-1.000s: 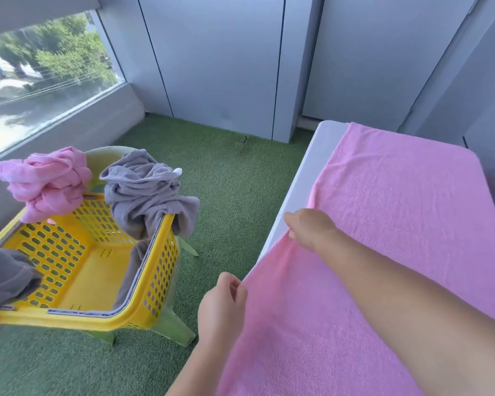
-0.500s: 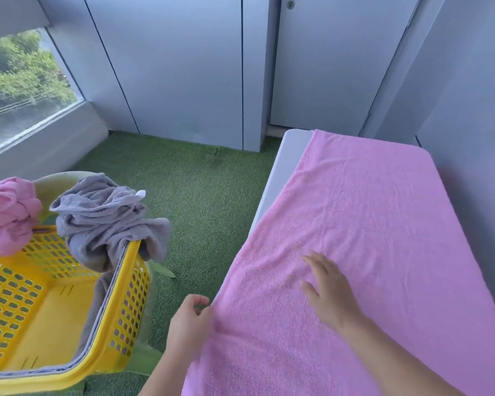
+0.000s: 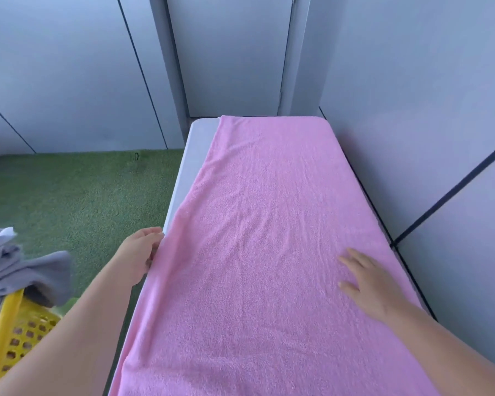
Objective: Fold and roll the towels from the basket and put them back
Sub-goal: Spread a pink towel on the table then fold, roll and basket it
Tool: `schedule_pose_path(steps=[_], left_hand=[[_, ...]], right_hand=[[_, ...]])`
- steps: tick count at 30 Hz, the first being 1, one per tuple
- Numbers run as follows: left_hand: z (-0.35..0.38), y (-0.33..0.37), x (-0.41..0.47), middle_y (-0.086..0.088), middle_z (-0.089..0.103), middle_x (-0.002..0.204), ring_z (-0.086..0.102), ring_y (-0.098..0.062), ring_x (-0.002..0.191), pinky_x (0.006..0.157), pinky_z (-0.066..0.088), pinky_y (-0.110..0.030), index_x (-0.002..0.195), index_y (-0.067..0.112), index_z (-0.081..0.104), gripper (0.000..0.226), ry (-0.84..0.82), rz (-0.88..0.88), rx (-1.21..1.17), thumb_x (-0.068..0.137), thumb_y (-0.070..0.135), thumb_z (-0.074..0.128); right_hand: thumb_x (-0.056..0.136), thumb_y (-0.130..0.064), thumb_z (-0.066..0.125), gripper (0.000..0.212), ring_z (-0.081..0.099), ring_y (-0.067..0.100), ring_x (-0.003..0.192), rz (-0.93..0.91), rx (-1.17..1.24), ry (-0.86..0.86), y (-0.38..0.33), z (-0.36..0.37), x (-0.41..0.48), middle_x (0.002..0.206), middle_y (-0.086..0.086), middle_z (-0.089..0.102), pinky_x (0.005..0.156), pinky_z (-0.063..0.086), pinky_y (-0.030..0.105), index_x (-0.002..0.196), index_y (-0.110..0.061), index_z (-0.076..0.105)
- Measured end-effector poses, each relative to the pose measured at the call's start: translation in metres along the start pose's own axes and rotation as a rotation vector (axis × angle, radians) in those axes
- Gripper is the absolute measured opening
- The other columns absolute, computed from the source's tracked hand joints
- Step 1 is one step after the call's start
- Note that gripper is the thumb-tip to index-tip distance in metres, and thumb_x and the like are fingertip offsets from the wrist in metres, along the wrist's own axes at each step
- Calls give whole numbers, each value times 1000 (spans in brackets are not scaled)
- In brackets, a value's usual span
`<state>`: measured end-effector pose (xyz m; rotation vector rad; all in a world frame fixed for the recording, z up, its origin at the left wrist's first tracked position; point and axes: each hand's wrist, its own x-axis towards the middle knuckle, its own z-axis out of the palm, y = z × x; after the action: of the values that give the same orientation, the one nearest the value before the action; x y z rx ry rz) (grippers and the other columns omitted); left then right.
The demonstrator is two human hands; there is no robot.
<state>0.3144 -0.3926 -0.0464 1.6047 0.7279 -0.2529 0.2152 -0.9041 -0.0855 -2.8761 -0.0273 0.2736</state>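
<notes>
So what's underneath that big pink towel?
A white table, showing only as a bare strip along the left edge and far corner. The pink towel covers the rest, so anything else under it is hidden.

A plain pink towel (image 3: 269,252) is spread over a white table (image 3: 196,144). A grey towel (image 3: 26,270) is draped on a yellow basket (image 3: 9,338) pierced with a grid of holes. The floor (image 3: 69,195) is covered in green turf, and the walls (image 3: 69,67) are pale grey, crossed by dark lines

Pale grey panelled walls (image 3: 69,67), green artificial turf floor (image 3: 77,190), narrow white table (image 3: 196,144), soft daylight
</notes>
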Motion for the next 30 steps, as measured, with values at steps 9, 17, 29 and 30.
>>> schedule_pose_path(steps=[9,17,29,30], left_hand=[[7,14,10,1,72,82,50,-17,57,57,40,-26,100,25,80,32,386,241,276,84,6,60],[58,-21,-19,7,25,162,23,-24,148,120,26,-50,155,37,28,56,186,699,1148,101,40,43],[9,-67,-41,5,14,167,5,-18,154,124,11,-47,158,32,20,64,318,503,1203,100,58,15],[31,-70,-55,6,12,167,2,-17,154,125,7,-45,158,32,19,62,283,584,1201,101,55,16]], right_hand=[[96,-51,44,60,20,17,147,26,-51,43,8,-7,33,160,-4,25,119,22,38,150,-26,35],[97,-51,33,63,15,23,149,184,-175,80,2,-14,43,161,6,20,118,22,45,152,-20,26],[93,-62,13,74,15,25,149,297,-142,152,25,-12,-1,160,6,22,118,22,51,151,-20,29],[95,-61,15,71,13,26,149,256,-120,156,4,-7,-2,162,6,19,119,21,50,152,-20,26]])
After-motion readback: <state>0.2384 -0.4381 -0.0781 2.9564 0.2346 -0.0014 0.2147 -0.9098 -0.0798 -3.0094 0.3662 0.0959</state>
